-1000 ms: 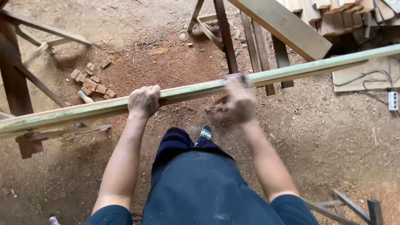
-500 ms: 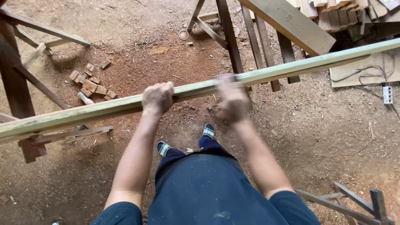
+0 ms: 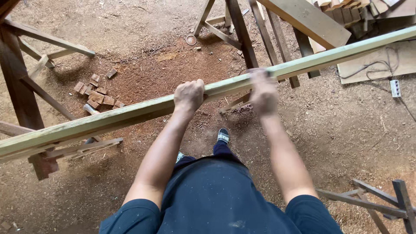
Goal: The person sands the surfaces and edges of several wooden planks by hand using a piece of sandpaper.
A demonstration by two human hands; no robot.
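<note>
The left hand (image 3: 189,94) is wrapping its fingers over the top of a long pale wooden beam (image 3: 130,113), gripping it firmly from the near side. Just to the right, the right hand (image 3: 263,92) is lying on the same beam, blurred, so I cannot tell how tightly it is closing, only that it is touching the wood. Both arms are reaching out straight from the person's dark blue shirt.

The beam is running across the whole scene at a slant, its left end nearer and lower, its right end farther and higher. Its left part is resting over a dark wooden trestle (image 3: 26,99) at the left edge. Below it, a sandalled foot (image 3: 223,135) is standing on the sawdust floor (image 3: 346,130).

Farther left, a small heap of short wood offcuts (image 3: 96,93) is lying on the ground. At the far side, another trestle's legs (image 3: 242,32) are standing beside a broad plank (image 3: 307,21). On the far right a flat board (image 3: 381,65) is carrying a looped cable, with a white power strip (image 3: 395,88) just near of it. A low wooden frame (image 3: 381,203) is sitting at the near right.
</note>
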